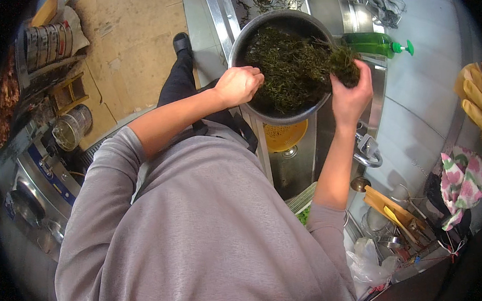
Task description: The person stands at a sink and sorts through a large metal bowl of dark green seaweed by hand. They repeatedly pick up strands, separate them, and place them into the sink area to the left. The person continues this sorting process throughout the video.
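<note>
A round metal basin (235, 53) holds a mass of dark green, stringy plant matter (285, 69), perhaps seaweed or moss. The basin rests over the divider between two steel sinks. At its right rim, my right hand (351, 92) grips a clump of the same greenery, with strands trailing back into the basin. My left hand (241, 84) is at the left rim with its fingers curled closed; whether anything is inside them is hidden. More dark strands lie in the far sink (253, 5).
A green pump bottle (369, 44) lies behind the basin's right side, near a faucet (367, 155). Below the basin, a yellow colander (285, 135) sits in the near sink. Farther down are a pale plastic basket (304, 198) with greens and a wooden-handled utensil rack (394, 215).
</note>
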Available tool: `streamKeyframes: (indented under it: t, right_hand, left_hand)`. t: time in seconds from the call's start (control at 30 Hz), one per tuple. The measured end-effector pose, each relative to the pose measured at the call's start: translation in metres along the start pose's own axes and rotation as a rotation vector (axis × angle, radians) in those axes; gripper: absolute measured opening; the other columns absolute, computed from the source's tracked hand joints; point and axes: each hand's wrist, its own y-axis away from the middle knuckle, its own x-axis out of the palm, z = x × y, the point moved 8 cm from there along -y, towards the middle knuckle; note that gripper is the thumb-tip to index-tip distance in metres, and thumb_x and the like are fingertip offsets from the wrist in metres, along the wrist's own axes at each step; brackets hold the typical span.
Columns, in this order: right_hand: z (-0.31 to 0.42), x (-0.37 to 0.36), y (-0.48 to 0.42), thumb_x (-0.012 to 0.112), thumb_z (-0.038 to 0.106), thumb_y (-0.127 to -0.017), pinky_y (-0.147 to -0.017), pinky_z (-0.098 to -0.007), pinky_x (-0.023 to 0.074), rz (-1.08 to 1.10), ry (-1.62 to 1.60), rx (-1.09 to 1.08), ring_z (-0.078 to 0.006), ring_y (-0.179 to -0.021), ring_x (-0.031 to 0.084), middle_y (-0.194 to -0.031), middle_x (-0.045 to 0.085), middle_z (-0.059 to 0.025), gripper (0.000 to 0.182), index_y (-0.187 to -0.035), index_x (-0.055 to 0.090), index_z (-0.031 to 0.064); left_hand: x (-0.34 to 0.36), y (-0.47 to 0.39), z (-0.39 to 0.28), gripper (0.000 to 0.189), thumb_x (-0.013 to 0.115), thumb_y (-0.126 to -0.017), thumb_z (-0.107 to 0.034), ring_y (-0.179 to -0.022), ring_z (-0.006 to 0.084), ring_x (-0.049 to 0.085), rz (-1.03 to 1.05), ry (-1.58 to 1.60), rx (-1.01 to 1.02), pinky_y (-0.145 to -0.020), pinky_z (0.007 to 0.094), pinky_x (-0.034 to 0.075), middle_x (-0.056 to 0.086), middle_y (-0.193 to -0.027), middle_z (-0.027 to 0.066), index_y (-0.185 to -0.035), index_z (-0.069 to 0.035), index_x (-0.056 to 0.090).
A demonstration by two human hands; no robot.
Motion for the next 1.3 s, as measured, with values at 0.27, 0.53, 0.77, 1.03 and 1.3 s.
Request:
streamKeyframes:
  t: [0.27,0.53,0.77,1.03,1.3]
  right_hand:
    - [-0.027,0.119,0.115,0.085,0.03,-0.07,-0.116,-0.0622,0.0187,0.541,0.273,0.035,-0.0375,-0.143,0.031,-0.152,0.036,-0.0218,0.062,-0.125,0.065,0.011]
    - [-0.012,0.094,0.01,0.069,0.017,-0.086,-0.081,-0.0455,0.0504,0.141,0.081,0.006,-0.035,-0.093,0.064,-0.098,0.067,-0.0162,0.015,-0.095,0.073,0.0059]
    - [-0.069,0.208,-0.034,0.072,0.013,-0.08,-0.083,-0.0446,0.0526,0.56,0.326,-0.151,-0.0343,-0.093,0.065,-0.097,0.067,-0.0138,0.017,-0.096,0.076,0.0119]
    - [-0.086,0.124,-0.029,0.073,0.015,-0.09,-0.064,-0.0227,0.0458,0.398,-0.597,0.495,-0.0068,-0.072,0.062,-0.089,0.073,-0.0012,0.018,-0.098,0.075,0.0]
    - [-0.062,0.055,-0.022,0.065,0.01,-0.095,-0.067,-0.0235,0.0518,0.351,-1.075,0.631,-0.0143,-0.079,0.069,-0.097,0.073,-0.0088,0.018,-0.108,0.071,-0.0015]
  left_hand:
    - [0.001,-0.003,0.001,0.025,0.061,-0.077,-0.003,-0.102,0.0338,0.063,-0.039,-0.019,0.002,-0.089,0.0414,0.053,0.066,-0.104,0.0165,-0.101,0.004,0.067]
    - [-0.023,-0.004,-0.015,0.045,0.061,-0.074,-0.004,-0.122,0.0347,0.055,-0.279,-0.043,-0.024,-0.104,0.0396,0.046,0.057,-0.131,0.0215,-0.118,0.004,0.062]
    - [0.026,-0.014,-0.025,0.054,0.059,-0.072,-0.004,-0.125,0.0392,0.053,0.293,0.209,0.04,-0.107,0.0431,0.044,0.053,-0.137,0.0238,-0.125,0.001,0.058]
    - [-0.027,-0.014,0.007,0.032,0.063,-0.079,-0.002,-0.122,0.0402,0.052,-0.258,0.312,-0.085,-0.105,0.0442,0.045,0.052,-0.13,0.0217,-0.111,-0.001,0.062]
    - [-0.077,-0.078,-0.025,0.055,0.072,-0.087,-0.023,-0.109,0.0228,0.059,-0.371,0.504,-0.034,-0.084,0.0325,0.054,0.056,-0.128,0.012,-0.136,-0.007,0.054]
